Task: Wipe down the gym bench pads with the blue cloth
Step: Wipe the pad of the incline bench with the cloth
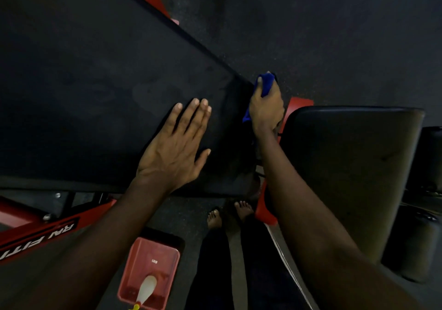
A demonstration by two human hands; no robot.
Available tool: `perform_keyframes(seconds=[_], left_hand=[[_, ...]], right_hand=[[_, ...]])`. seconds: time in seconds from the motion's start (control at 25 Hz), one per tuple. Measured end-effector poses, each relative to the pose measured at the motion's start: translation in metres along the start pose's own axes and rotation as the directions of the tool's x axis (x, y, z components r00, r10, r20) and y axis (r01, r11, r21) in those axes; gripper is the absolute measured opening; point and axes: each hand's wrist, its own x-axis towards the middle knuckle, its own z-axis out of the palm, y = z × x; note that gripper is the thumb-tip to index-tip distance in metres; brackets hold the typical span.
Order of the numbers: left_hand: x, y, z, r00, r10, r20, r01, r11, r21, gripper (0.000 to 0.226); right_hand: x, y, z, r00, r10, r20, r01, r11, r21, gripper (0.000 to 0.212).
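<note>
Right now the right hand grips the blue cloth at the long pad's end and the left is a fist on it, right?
No: in the head view the left hand lies flat on the long pad, fingers straight. The right hand does grip the blue cloth.

The long pad (95, 94) is covered in black, vinyl-like upholstery: matt and smooth, with faint dull smears near its middle. The seat pad (346, 166) has the same black covering, and its rounded far edge shows a soft sheen. The blue cloth (264, 83), at the far corner of the long pad, is soft matt fabric, crumpled. The frame (35, 226) is red-painted metal, semi-glossy, with bare silver bolts (46, 217). The floor (334, 34) is dark, matt, finely speckled and rubber-like. The tray (167, 257) is smooth red plastic. The bottle (147, 288) in it is smooth white plastic. The rollers (425, 226) are black and glossy.
</note>
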Motion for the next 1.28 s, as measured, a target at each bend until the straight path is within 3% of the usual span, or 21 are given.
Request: perform_keyframes(seconds=[0.08,0.28,0.36,0.52,0.6,0.76,0.88,1.0,1.08,1.16,1.28], left_hand=[[-0.001,-0.001,0.002,1.000,-0.003,-0.014,0.003,1.000,-0.004,0.085],[0.001,0.000,0.003,1.000,-0.010,-0.015,0.010,1.000,0.005,0.085],[0.001,0.001,0.003,1.000,-0.008,-0.022,0.008,1.000,0.008,0.085],[0.002,0.000,0.003,1.000,-0.017,-0.004,0.016,1.000,-0.013,0.085],[0.001,0.000,0.003,1.000,-0.018,-0.008,0.017,1.000,-0.024,0.085],[0.000,0.000,0.004,1.000,-0.022,-0.021,0.022,1.000,-0.015,0.083],[0.002,0.000,0.004,0.999,-0.025,-0.025,0.024,0.999,-0.030,0.081],[0.001,0.000,0.004,1.000,-0.021,-0.022,0.021,1.000,-0.017,0.081],[0.001,0.000,0.004,1.000,-0.017,-0.020,0.017,1.000,-0.013,0.081],[0.001,0.000,0.004,1.000,-0.017,-0.017,0.016,1.000,-0.010,0.081],[0.000,0.001,0.004,1.000,-0.012,-0.016,0.012,1.000,-0.001,0.081]], right_hand=[[-0.015,-0.001,0.001,1.000,-0.024,-0.008,0.024,1.000,0.000,0.060],[-0.148,0.024,-0.007,0.949,-0.314,0.006,0.314,0.948,0.059,0.048],[-0.126,0.014,-0.008,0.910,-0.411,0.057,0.406,0.910,0.085,0.050],[-0.024,-0.073,0.009,0.936,-0.351,0.022,0.348,0.934,0.081,0.050],[-0.021,-0.087,0.013,0.912,-0.408,0.050,0.404,0.912,0.072,0.050],[-0.111,-0.015,-0.011,0.896,-0.440,0.050,0.432,0.894,0.121,0.063],[-0.207,0.052,-0.025,0.881,-0.438,0.181,0.415,0.897,0.152,0.065],[-0.212,0.063,-0.022,0.855,-0.492,0.163,0.462,0.866,0.190,0.059],[-0.162,0.053,-0.010,0.924,-0.378,0.056,0.359,0.909,0.211,0.047],[-0.100,0.042,-0.004,0.990,-0.128,-0.056,0.135,0.979,0.153,0.047],[-0.088,0.040,-0.003,0.997,0.050,-0.063,-0.040,0.988,0.148,0.050]])
